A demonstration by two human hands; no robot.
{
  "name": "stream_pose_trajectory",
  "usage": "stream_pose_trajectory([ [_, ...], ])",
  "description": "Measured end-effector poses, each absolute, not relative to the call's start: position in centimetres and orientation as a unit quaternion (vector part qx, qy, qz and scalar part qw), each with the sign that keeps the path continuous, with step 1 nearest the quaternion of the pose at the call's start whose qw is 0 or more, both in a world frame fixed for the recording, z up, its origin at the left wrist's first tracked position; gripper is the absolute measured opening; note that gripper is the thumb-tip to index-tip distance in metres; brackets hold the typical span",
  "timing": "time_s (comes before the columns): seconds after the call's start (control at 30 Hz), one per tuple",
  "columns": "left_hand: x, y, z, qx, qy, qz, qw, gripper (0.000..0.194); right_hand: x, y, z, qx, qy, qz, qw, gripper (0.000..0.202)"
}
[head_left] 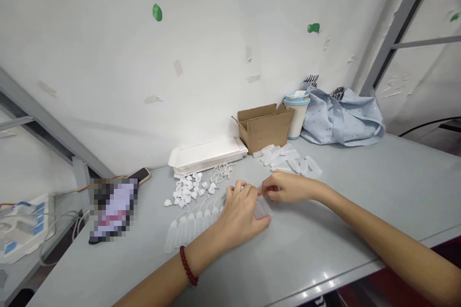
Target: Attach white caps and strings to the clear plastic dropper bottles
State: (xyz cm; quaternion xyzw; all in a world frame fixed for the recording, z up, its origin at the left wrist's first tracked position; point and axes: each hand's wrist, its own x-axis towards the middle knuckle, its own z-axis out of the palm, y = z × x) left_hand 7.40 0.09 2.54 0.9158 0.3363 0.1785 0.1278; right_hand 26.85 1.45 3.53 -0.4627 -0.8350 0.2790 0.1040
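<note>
A row of small translucent plastic bottles [190, 228] lies side by side on the table, thin tubes at their tops. My left hand [239, 213], a dark red bead bracelet at its wrist, is curled over the row's right end, thumb and fingers on a bottle [264, 207]. At that bottle's upper end is my right hand [286, 187], its fingertips pinched together; whatever they hold is hidden. Behind my hands are a scatter of small white caps [187, 187], a heap of thin white pieces [222, 171] and a loose pile of translucent bottles [281, 157].
A stack of flat white cartons [209, 155] lies by the wall beside an open cardboard box [268, 129]. Farther right are a lidded cup [297, 115] and a light blue cloth bag [345, 122]. A phone [144, 175] and a power strip [29, 230] are at left.
</note>
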Motion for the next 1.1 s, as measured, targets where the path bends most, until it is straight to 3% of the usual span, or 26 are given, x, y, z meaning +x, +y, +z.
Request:
stream_pose_trajectory([
  [0.27,6.9,-0.1,3.0,0.922,0.327,0.166,0.121,0.039,27.3,1.8,3.9,-0.465,-0.818,0.321,0.105,0.02],
  [0.33,6.4,0.8,3.2,0.914,0.344,0.184,0.108,0.034,27.9,2.3,4.1,-0.483,-0.804,0.325,0.126,0.019],
  [0.43,4.9,3.5,3.3,0.888,0.406,0.205,0.061,0.021,29.1,3.5,3.7,-0.542,-0.779,0.243,0.2,0.018],
  [0.57,1.8,8.1,3.4,0.871,0.451,0.191,0.025,0.025,30.4,5.1,2.3,-0.595,-0.752,0.07,0.274,0.021],
  [0.9,-0.6,9.7,4.1,0.922,0.375,0.095,0.012,0.043,32.0,6.4,0.2,-0.548,-0.797,-0.074,0.243,0.039],
  [1.1,-0.2,9.4,4.0,0.938,0.336,0.08,-0.009,0.031,32.3,7.1,-0.5,-0.5,-0.83,-0.08,0.235,0.044],
])
